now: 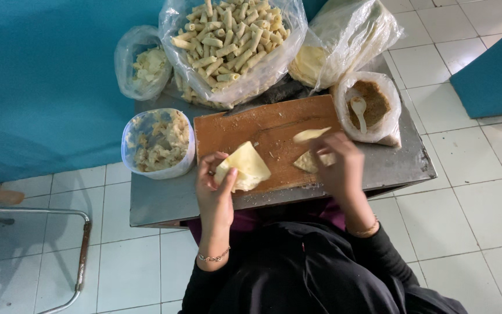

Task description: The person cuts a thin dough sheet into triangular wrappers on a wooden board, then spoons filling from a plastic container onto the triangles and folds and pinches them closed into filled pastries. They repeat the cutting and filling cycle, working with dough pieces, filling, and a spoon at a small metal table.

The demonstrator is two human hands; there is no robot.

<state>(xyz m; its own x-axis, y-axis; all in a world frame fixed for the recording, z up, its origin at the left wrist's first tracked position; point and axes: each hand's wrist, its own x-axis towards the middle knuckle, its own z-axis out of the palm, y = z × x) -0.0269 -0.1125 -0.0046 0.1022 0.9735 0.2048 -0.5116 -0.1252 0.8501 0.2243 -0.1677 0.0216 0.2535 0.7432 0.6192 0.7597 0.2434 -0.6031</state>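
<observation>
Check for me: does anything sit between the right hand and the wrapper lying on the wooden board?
Nothing visible does. The right hand is already over the flat wrapper on the cutting board, fingers touching it. The left hand holds a separate stack of wrappers, off to the side.

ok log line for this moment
left hand: holds folded wrapper | right hand: on wrapper piece | surface: wooden board

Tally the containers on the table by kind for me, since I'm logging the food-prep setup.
Clear plastic bags: 4 (rolled snacks, pale pieces, flat wrappers, brown filling with spoon)
Plastic tub of filling: 1
Total: 5
</observation>
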